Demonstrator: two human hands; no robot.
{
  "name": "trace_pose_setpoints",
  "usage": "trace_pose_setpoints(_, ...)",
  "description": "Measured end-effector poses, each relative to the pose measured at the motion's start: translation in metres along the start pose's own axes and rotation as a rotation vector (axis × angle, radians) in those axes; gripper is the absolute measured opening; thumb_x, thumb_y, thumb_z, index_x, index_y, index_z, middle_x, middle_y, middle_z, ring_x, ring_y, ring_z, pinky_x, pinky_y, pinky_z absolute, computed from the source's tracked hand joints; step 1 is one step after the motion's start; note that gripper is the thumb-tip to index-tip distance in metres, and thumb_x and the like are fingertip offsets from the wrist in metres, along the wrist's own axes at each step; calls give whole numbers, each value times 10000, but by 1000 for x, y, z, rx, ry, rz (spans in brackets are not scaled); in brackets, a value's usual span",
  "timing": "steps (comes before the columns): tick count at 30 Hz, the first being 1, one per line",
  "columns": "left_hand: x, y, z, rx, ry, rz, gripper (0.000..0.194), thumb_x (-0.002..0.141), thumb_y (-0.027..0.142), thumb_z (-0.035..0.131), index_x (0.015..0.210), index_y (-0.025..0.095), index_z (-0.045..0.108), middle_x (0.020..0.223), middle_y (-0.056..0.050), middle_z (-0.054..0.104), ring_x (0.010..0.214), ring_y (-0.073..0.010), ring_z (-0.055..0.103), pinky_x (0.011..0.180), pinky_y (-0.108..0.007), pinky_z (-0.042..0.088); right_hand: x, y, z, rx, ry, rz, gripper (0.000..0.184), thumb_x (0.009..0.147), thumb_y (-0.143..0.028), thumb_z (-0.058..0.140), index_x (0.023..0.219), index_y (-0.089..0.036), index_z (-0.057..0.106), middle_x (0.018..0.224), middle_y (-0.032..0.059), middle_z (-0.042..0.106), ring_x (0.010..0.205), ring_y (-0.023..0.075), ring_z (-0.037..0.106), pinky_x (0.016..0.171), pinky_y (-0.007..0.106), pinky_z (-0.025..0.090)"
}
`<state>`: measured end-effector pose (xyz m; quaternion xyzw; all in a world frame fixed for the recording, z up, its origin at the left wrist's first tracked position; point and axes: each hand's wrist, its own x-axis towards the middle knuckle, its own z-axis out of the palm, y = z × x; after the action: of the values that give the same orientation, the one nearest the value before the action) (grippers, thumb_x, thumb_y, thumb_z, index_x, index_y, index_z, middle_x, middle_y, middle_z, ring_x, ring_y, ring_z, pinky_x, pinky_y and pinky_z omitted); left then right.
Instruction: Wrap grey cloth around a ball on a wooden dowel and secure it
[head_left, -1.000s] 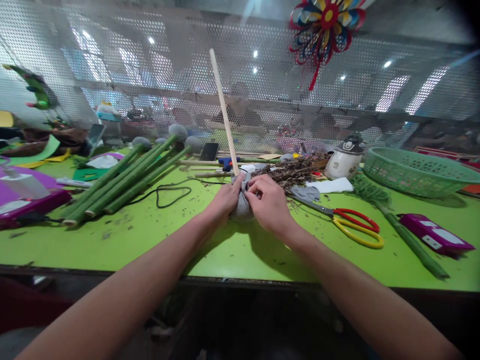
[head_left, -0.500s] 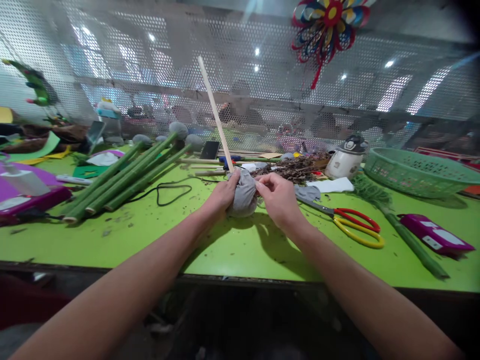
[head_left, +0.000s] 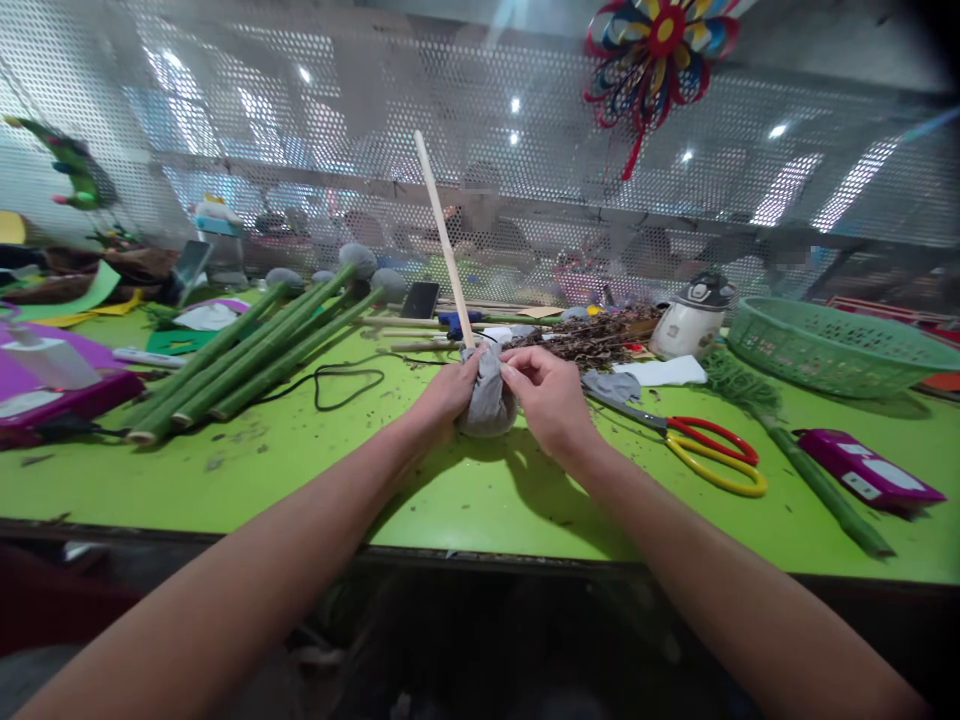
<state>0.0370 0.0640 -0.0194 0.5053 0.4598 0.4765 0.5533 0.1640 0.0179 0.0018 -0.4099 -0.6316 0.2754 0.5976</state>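
A grey cloth bundle [head_left: 489, 405], rounded at the bottom, is held just above the green table. Out of its gathered top a pale wooden stick [head_left: 444, 240] rises, leaning to the left. My left hand [head_left: 451, 390] is closed around the bundle's left side and the base of the stick. On the right side, my right hand [head_left: 546, 390] pinches the gathered cloth between thumb and fingers. Scissors [head_left: 697, 440] with one red and one yellow handle lie to the right of my right hand, near a grey cloth scrap [head_left: 613, 386].
Several green-wrapped sticks [head_left: 262, 350] with grey round heads lie on the left, by a black cord [head_left: 349, 372]. Dried plant stems [head_left: 592, 335], a white jar [head_left: 690, 315] and a green basket [head_left: 840, 345] stand behind. A purple box [head_left: 870, 468] sits at right, beside a green stem [head_left: 825, 495].
The stick has tipped a little to the right and lower. My right hand has shifted slightly left and now pinches the cloth closer to the stick.
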Motion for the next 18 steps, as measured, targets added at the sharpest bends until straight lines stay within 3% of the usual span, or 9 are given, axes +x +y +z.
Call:
trace_pose_setpoints(8,-11,5,4,-43,-27,22,304,700,402,660,858,143,686,839,-75,705,789,-215,632,672,-298,502,5,2,-1,140,-110,-103,126,760,-237,575,659,-185,521,957,75,636,913,189,608,832,341,490)
trace_pose_setpoints(11,-12,6,5,-91,-26,-33,349,716,449,644,889,146,669,814,-74,706,790,-218,639,648,-299,510,8,6,-3,99,-98,-120,131,770,-243,568,666,-186,511,960,73,623,919,184,606,840,329,485)
trace_pose_setpoints(16,-8,6,5,-192,76,-51,432,722,556,604,859,152,669,812,-76,705,776,-216,646,628,-300,513,10,11,-3,-47,-81,-190,137,807,-240,538,682,-195,504,971,66,616,916,172,586,843,308,472)
trace_pose_setpoints(18,-8,7,7,-275,5,-34,469,723,583,592,887,151,669,808,-69,705,765,-205,649,648,-296,520,10,12,-2,-58,-77,-212,134,815,-234,526,688,-196,504,962,65,612,909,170,584,826,299,470)
